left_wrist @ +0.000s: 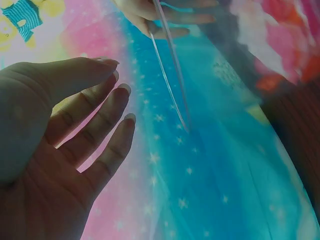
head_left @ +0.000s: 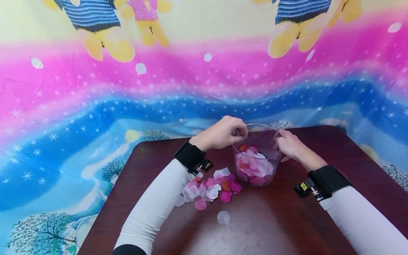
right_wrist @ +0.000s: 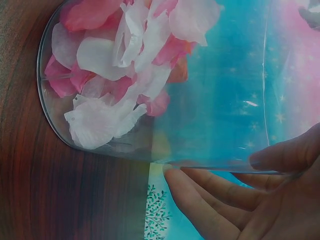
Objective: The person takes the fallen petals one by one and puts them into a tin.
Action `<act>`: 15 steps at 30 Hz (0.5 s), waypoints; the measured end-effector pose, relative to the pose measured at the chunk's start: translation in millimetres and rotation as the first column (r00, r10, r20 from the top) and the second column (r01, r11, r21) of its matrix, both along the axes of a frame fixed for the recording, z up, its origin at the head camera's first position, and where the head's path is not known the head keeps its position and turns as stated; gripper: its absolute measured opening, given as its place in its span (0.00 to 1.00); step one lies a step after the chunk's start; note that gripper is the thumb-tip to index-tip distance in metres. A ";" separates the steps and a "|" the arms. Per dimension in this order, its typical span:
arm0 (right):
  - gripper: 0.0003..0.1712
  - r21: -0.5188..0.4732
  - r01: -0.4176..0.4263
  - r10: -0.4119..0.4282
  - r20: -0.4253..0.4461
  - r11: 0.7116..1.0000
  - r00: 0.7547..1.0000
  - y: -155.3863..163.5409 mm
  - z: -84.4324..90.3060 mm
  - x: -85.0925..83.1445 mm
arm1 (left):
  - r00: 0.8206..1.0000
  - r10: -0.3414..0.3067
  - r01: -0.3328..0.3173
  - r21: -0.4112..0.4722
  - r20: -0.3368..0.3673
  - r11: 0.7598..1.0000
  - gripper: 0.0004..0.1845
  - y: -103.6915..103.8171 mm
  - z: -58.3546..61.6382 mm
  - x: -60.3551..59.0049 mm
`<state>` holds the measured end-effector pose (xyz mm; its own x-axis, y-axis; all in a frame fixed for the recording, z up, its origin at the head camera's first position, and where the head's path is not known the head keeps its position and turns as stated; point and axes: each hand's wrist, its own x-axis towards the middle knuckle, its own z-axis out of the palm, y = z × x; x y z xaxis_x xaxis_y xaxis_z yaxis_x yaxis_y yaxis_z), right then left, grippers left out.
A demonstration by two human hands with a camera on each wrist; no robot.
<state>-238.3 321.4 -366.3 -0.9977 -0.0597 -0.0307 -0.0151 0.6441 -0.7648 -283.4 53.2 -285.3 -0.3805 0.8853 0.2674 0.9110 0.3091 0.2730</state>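
A clear bowl (head_left: pixel 256 166) stands on the dark wooden table (head_left: pixel 287 219), partly filled with pink, white and red petals (head_left: pixel 253 164). My left hand (head_left: pixel 238 132) hovers over the bowl's left rim; in the left wrist view its fingers (left_wrist: pixel 107 107) are loosely extended and hold nothing, with the rim (left_wrist: pixel 170 80) just beyond them. My right hand (head_left: pixel 279 140) grips the right side of the bowl. In the right wrist view its thumb lies at the rim and its fingers (right_wrist: pixel 200 200) lie against the bowl's wall (right_wrist: pixel 210 110), petals (right_wrist: pixel 115 75) showing through.
Several loose petals (head_left: pixel 210 189) lie on the table to the left of the bowl, one white petal (head_left: pixel 223 217) nearer me. A bright printed cloth (head_left: pixel 95 106) hangs behind and around the table. Wrist cameras are strapped over both white sleeves.
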 end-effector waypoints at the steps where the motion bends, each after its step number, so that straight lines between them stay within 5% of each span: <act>1: 0.23 -0.001 -0.002 0.002 0.002 1.000 1.000 -0.7 0.1 -0.1 | 1.000 0.005 -0.006 -0.006 -0.005 1.000 0.05 -5.5 -0.8 0.5; 8: 0.24 -0.008 -0.010 0.010 0.017 1.000 1.000 -0.6 1.4 -1.7 | 0.999 0.032 -0.033 -0.099 -0.014 0.995 0.03 -40.8 -17.3 10.6; 15: 0.25 -0.008 -0.013 0.013 0.023 1.000 1.000 -2.6 1.4 -1.1 | 0.996 0.082 -0.069 -0.313 0.030 0.947 0.10 -67.4 -76.8 28.3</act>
<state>-239.3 318.8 -364.9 -0.9959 -0.0726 -0.0536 -0.0051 0.6382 -0.7698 -255.1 -14.1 -362.1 -0.4546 0.8900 -0.0349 0.8713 0.4524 0.1900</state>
